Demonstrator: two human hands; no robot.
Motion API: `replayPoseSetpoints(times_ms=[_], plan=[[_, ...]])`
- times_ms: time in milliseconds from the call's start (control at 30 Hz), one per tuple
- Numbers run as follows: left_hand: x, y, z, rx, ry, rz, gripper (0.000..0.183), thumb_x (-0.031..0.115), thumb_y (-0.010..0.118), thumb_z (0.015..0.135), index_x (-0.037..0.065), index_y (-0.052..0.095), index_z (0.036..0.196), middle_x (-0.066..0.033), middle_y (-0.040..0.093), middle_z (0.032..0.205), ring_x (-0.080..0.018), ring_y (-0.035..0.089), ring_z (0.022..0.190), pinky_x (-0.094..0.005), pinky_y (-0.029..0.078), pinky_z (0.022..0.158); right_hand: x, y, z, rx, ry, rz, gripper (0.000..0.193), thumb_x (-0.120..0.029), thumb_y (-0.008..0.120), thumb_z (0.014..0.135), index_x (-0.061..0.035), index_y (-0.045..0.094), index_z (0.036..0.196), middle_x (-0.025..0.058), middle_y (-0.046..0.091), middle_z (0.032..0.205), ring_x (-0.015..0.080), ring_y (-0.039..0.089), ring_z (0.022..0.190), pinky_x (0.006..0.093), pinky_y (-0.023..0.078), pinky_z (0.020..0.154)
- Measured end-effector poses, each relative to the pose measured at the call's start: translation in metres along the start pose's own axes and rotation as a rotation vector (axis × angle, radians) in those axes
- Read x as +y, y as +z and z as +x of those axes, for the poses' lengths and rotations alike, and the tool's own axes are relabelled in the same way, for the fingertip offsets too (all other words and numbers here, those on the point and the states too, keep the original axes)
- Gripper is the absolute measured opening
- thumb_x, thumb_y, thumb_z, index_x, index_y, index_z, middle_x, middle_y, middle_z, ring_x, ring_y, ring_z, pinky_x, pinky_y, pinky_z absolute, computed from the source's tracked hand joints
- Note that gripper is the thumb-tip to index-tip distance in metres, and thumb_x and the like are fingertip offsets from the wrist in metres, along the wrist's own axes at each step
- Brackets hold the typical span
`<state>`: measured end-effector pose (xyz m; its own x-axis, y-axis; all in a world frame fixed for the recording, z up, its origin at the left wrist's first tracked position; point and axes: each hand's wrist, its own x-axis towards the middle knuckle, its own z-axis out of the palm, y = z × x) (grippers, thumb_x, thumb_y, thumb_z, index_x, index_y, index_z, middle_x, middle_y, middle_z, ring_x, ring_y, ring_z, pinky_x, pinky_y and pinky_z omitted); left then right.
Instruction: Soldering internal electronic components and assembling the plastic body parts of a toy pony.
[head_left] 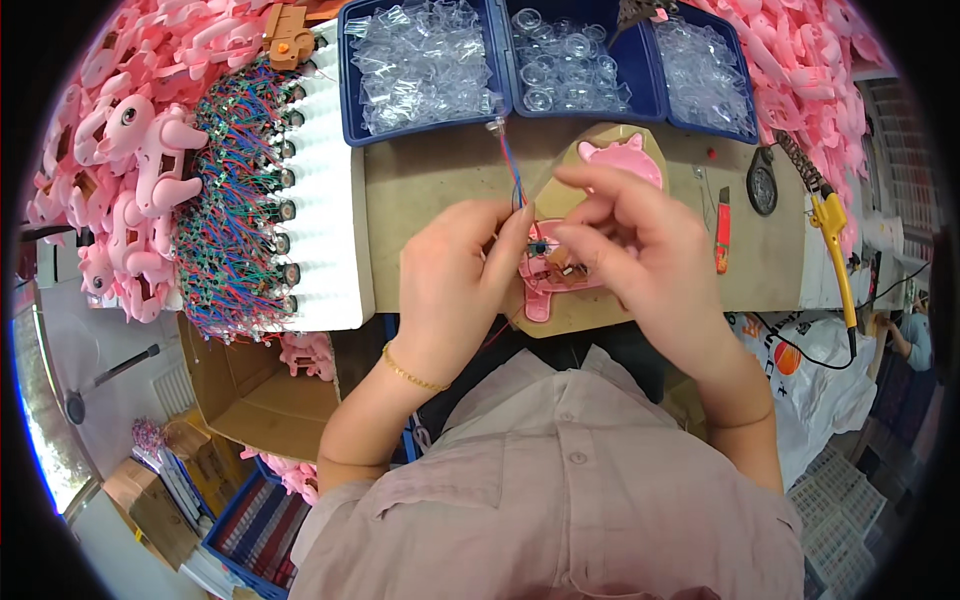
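- Brown tabletop [430, 190] lies at the middle of the view, with a pale board [600, 310] set on it under the hands.
- At 12 o'clock three blue trays [500, 70] hold clear plastic parts.
- At 10 o'clock a white foam block [325, 200] carries rows of small wired boards [235, 220] with red, green and blue leads.
- Pink toy shells [130, 150] pile up at 9 to 10 o'clock, and more lie at 1 o'clock beyond the trays.
- At 3 o'clock a yellow soldering iron [835, 235] rests on the tabletop, with a red cutter [722, 235] just beside the board.
- An open cardboard box [265, 400] sits at 8 o'clock, below the tabletop edge.
- Left hand [455, 280]: fingers curled, thumb and forefinger pressed together on a red and blue wire [510, 165] that runs up toward 12 o'clock; a thin gold bracelet sits at the wrist.
- Right hand [630, 235]: fingers bent and close together, tips pinching a small part at the open pink shell [548, 285]; what the part is cannot be told.
- That shell lies on the board between the two hands, touching both, at the view's centre.
- A second pink shell half [625, 155] lies at 12 o'clock from the right hand, partly hidden by its fingers.
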<state>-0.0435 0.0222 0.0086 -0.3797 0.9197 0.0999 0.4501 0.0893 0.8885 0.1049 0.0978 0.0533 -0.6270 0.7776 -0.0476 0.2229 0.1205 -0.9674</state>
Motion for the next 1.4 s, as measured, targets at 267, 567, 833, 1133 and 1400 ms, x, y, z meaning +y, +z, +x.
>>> replayPoseSetpoints(times_ms=[267,567,833,1133,1400], plan=[[0.023,-0.012,0.005,-0.045,0.377,0.705,0.009,0.011,0.067,0.077,0.006,0.065,0.084,-0.0078,0.056,0.079,-0.0250,0.056,0.070,-0.0350,0.046,0.060,-0.002,-0.003,0.021,-0.068,-0.070,-0.106,0.016,-0.003,0.063,0.085,0.0008,0.062,0.101,0.0007,0.059,0.078,0.0046,0.056,0.067,0.0194,0.046,0.059],[-0.027,-0.026,0.013,-0.137,-0.019,-0.175,0.013,0.000,0.066,0.076,-0.004,0.060,0.087,-0.0104,0.059,0.101,-0.0209,0.053,0.096,-0.0284,0.039,0.086,0.012,0.007,0.033,0.110,-0.697,-0.228,0.015,-0.012,0.064,0.080,-0.0016,0.060,0.090,0.0097,0.060,0.089,0.0253,0.060,0.083,0.0345,0.048,0.070],[0.007,-0.035,0.020,-0.278,0.529,0.399,0.018,-0.006,0.069,0.069,0.002,0.066,0.084,-0.0092,0.065,0.085,-0.0268,0.058,0.081,-0.0345,0.045,0.072,0.047,-0.096,-0.091,0.572,0.261,0.073,0.024,-0.013,0.064,0.085,0.0010,0.061,0.105,0.0052,0.066,0.097,0.0107,0.060,0.083,0.0253,0.048,0.075],[-0.005,-0.004,0.000,-0.381,0.411,0.180,0.016,0.009,0.071,0.073,0.007,0.068,0.089,-0.0061,0.062,0.080,-0.0244,0.055,0.075,-0.0333,0.043,0.071,0.104,-0.263,-0.090,0.757,-0.144,-0.603,0.041,-0.017,0.059,0.092,-0.0013,0.051,0.129,0.0082,0.058,0.120,0.0141,0.056,0.104,0.0263,0.044,0.089],[-0.027,0.009,-0.030,-0.114,0.678,0.361,0.032,0.010,0.072,0.063,0.013,0.071,0.095,0.0031,0.060,0.082,-0.0170,0.055,0.077,-0.0293,0.042,0.070,0.064,-0.176,-0.115,0.999,-0.274,-0.762,0.041,-0.018,0.056,0.094,0.0040,0.051,0.127,0.0105,0.063,0.100,0.0134,0.061,0.087,0.0238,0.047,0.076]])
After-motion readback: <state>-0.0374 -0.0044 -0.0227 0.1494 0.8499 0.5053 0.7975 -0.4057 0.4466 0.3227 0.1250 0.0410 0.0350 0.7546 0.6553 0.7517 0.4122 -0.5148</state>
